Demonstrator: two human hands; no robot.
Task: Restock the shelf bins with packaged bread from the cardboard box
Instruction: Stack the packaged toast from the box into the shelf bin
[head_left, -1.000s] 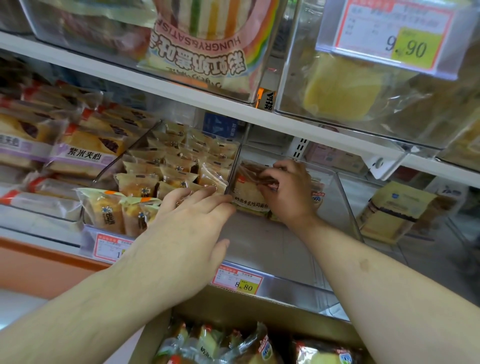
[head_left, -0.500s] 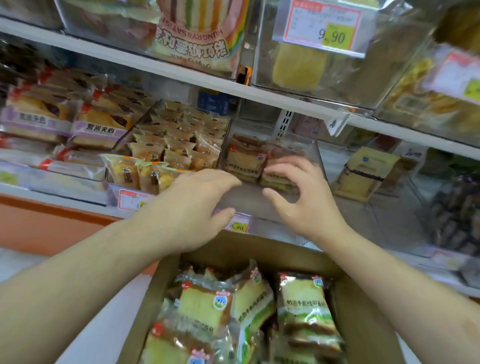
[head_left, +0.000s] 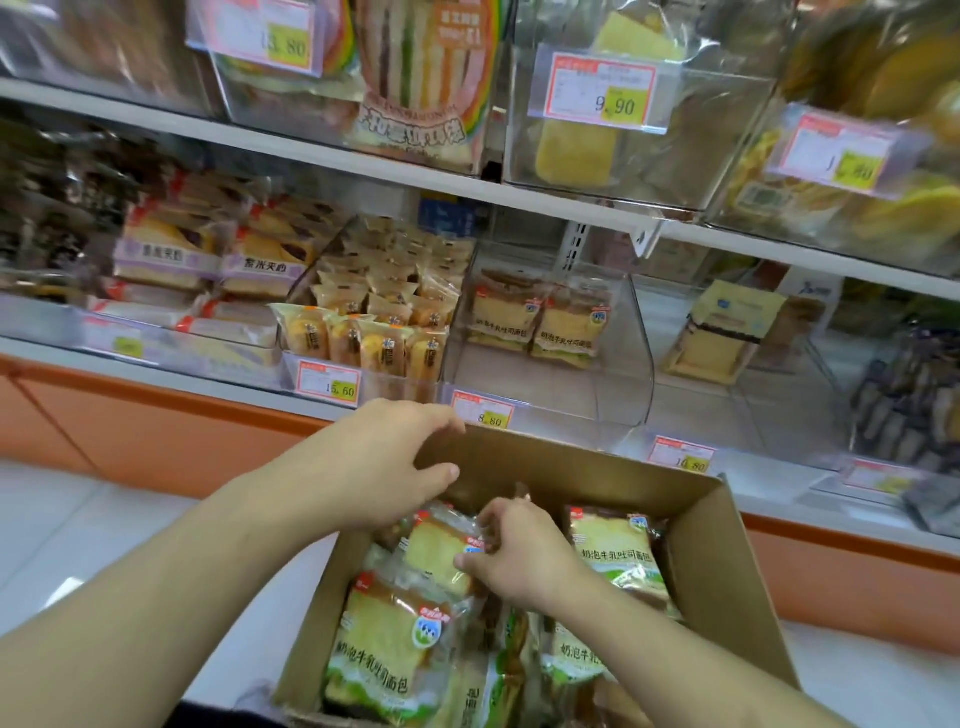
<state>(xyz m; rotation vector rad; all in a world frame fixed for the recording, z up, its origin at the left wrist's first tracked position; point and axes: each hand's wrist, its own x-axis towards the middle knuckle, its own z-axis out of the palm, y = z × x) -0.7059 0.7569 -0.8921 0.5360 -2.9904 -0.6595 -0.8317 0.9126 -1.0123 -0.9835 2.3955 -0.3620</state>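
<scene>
A: Nearest?
B: Open cardboard box (head_left: 717, 566), packed with packaged bread; at least four packs (head_left: 384, 644) show, the rest hidden under the arms.
A: Grips?
B: Right hand (head_left: 519, 556) inside the box, fingers pinching the wrapper of a tilted pack (head_left: 434, 553). Left hand (head_left: 379, 467) hovers over the box's far-left corner, fingers loosely curled, holding nothing.
A: Beyond?
B: Clear shelf bin (head_left: 623, 374) just past the box, tagged 8.80 (head_left: 483, 410); two bread packs (head_left: 537, 325) stand at its back. Left neighbour bin of small cakes (head_left: 374, 317), too many to count. Right bin holds one yellow pack (head_left: 722, 332). Upper shelf (head_left: 363, 166) blurred.
</scene>
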